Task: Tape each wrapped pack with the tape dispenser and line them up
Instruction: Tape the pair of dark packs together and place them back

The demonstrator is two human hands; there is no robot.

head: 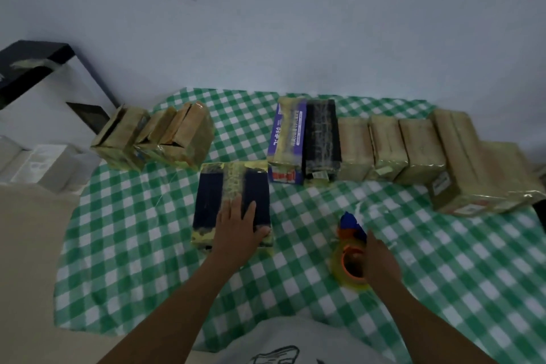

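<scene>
Left hand (236,230) flat, steadying the pack (209,201) beneath it, right hand (381,263) seemingly gripping the tape dispenser (350,248) should pull straight.

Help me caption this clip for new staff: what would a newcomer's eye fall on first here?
The left hand lies flat on a dark pack in the middle of the green checked cloth, while the right hand holds the orange and blue tape dispenser to its right. Behind, a row of taped packs lines the far edge, with a tan cluster at far left.
</scene>
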